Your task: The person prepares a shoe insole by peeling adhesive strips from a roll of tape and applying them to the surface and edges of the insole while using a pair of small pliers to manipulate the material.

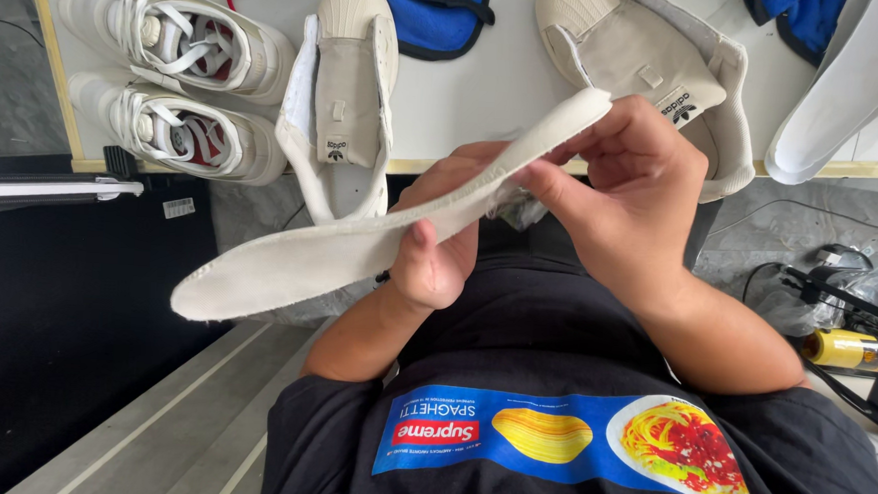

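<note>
Both hands (439, 247) (622, 201) grip insole (359, 243); white table (477, 89) behind.

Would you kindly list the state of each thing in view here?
Insole: off the table, held in both hands, bent.
Left hand: gripping the insole's middle.
Right hand: pinching the insole's far end.
Laced shoes: on the table, side by side, tied.
Unlaced shoe: on the table, opened, tongue out.

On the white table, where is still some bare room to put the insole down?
The widest bare patch of the table lies between the open shoe and the second open shoe, below the blue pad. The left end is crowded: two laced sneakers fill it. Both hands, left hand and right hand, hold the insole.
</note>
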